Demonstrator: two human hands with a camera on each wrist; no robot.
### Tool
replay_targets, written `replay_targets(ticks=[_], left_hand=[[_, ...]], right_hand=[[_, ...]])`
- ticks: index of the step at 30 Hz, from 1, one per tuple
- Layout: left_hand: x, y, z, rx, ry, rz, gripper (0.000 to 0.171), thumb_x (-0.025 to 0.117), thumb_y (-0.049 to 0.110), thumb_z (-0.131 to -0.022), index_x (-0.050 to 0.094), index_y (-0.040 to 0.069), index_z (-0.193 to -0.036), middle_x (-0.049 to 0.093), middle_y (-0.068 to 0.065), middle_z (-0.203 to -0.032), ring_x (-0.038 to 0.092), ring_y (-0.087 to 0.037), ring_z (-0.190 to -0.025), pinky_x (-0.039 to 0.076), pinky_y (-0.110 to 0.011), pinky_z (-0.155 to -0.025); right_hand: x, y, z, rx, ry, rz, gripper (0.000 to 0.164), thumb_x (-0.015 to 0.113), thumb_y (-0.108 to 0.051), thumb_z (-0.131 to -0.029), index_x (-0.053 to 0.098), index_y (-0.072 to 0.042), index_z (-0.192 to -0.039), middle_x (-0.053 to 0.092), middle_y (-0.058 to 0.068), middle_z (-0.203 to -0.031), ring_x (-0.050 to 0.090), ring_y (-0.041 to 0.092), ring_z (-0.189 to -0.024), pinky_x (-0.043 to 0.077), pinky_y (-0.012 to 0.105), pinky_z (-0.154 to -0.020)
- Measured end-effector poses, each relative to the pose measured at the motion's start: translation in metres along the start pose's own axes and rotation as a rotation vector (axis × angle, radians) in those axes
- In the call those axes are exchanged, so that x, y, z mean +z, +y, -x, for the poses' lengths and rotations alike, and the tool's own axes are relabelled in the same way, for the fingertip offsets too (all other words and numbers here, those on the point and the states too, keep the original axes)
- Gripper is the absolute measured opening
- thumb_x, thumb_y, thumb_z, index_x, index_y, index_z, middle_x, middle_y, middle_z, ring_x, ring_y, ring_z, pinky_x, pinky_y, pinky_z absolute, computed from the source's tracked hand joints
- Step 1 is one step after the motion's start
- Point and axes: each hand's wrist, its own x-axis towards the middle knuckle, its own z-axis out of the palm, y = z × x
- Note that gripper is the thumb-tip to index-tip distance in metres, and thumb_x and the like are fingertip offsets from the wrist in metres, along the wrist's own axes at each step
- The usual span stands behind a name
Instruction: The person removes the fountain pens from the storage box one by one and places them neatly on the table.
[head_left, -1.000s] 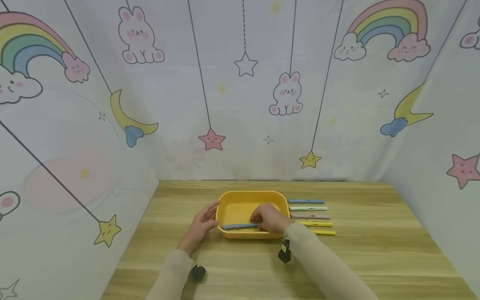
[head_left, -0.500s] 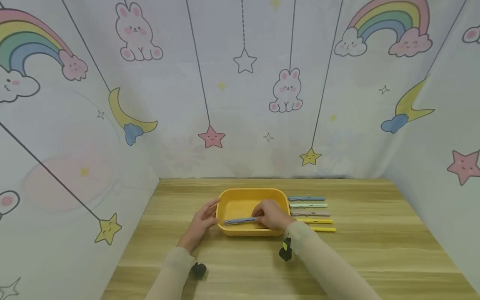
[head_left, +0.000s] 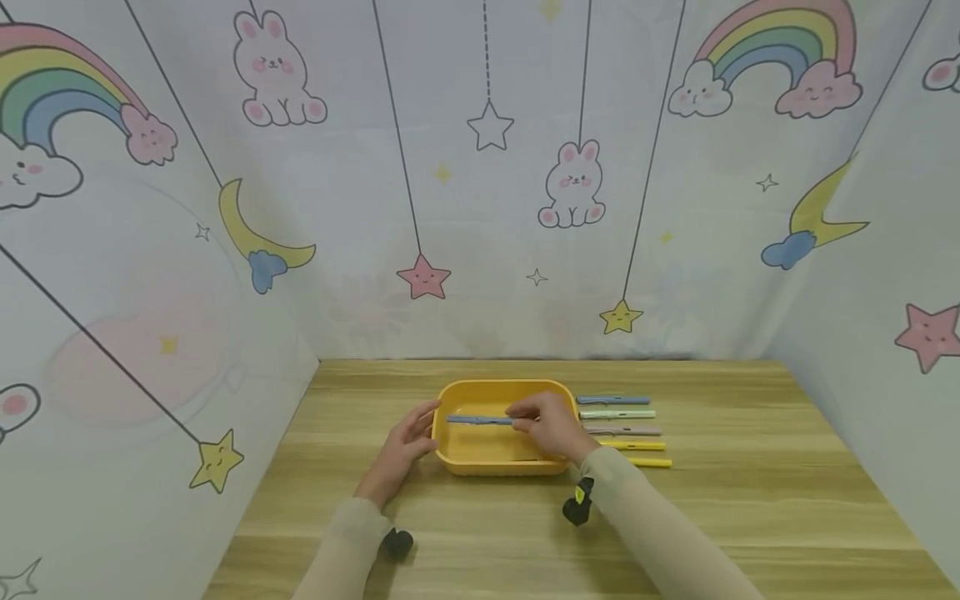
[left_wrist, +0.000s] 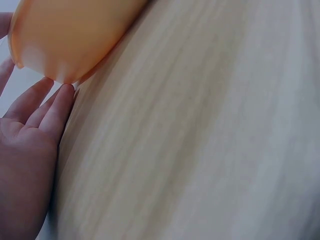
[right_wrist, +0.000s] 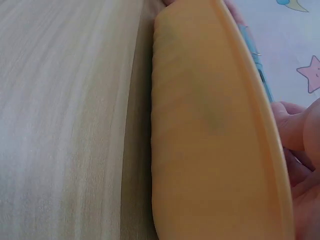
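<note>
A yellow plastic tray [head_left: 501, 468] stands on the table. My right hand [head_left: 553, 427] pinches a blue pen [head_left: 480, 420] by its right end, over the tray; the pen lies roughly level, pointing left. In the right wrist view the blue pen [right_wrist: 256, 60] shows beyond the tray's rim, near my thumb and fingers [right_wrist: 292, 122]. My left hand [head_left: 401, 454] rests at the tray's left end, its fingers spread against the outer wall. Close up, the left fingertips [left_wrist: 64, 95] touch the tray's side [left_wrist: 75, 35]. A thin dark line shows low inside the tray near my right hand, too small to identify.
To the right of the tray several pens lie side by side: a blue pen [head_left: 615, 400], a pale green pen [head_left: 618, 414], a greyish pen [head_left: 622, 431] and yellow pens [head_left: 637, 447], partly behind my right forearm. A patterned white cloth [head_left: 480, 317] hangs behind the wood-grain table [head_left: 480, 542].
My right hand has raised the blue pen from the tray's near side and moved it away from me, toward the tray's middle. The left hand stays at the tray's end.
</note>
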Motion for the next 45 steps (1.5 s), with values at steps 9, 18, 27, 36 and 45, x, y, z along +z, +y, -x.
replay_targets(ticks=[9,18,27,36,45], left_hand=[[0.001,-0.001,-0.001,0.010,0.010,0.002,0.067,0.067,0.001,-0.096,0.044,0.010,-0.159,0.039,-0.020,-0.165,0.036,-0.038,-0.153,0.044,-0.025,-0.110],[0.002,-0.001,-0.001,0.007,0.019,0.008,0.067,0.067,0.001,-0.096,0.045,0.011,-0.159,0.040,-0.018,-0.165,0.037,-0.036,-0.152,0.045,-0.022,-0.108],[0.002,0.001,0.000,-0.010,0.026,0.006,0.067,0.066,0.002,-0.096,0.045,0.014,-0.159,0.040,-0.016,-0.166,0.038,-0.034,-0.153,0.045,-0.024,-0.109],[0.002,-0.001,0.001,-0.013,0.027,0.010,0.068,0.067,0.002,-0.095,0.045,0.013,-0.159,0.040,-0.017,-0.165,0.037,-0.035,-0.153,0.043,-0.025,-0.111],[0.001,-0.001,0.001,-0.005,0.012,0.003,0.068,0.067,0.004,-0.096,0.044,0.013,-0.160,0.038,-0.018,-0.166,0.036,-0.036,-0.153,0.042,-0.030,-0.113]], right_hand=[[-0.009,0.000,0.005,-0.015,0.097,-0.140,0.022,0.073,-0.005,-0.097,0.080,-0.007,-0.118,0.078,0.007,-0.116,0.072,0.020,-0.099,0.059,0.031,-0.077],[-0.015,0.003,0.013,-0.057,0.115,-0.198,0.023,0.071,-0.010,-0.099,0.079,-0.007,-0.121,0.078,0.009,-0.119,0.071,0.022,-0.102,0.057,0.028,-0.077],[-0.019,0.003,0.022,-0.089,0.128,-0.204,0.022,0.071,-0.010,-0.099,0.079,-0.005,-0.119,0.078,0.009,-0.118,0.073,0.022,-0.100,0.059,0.027,-0.079],[-0.025,0.009,0.032,-0.066,0.196,-0.232,0.020,0.073,-0.008,-0.098,0.081,-0.007,-0.116,0.079,0.008,-0.114,0.074,0.022,-0.103,0.061,0.030,-0.085],[-0.037,0.011,0.036,-0.015,0.234,-0.229,0.019,0.074,-0.010,-0.098,0.082,-0.010,-0.115,0.079,0.006,-0.114,0.074,0.024,-0.107,0.061,0.031,-0.087]])
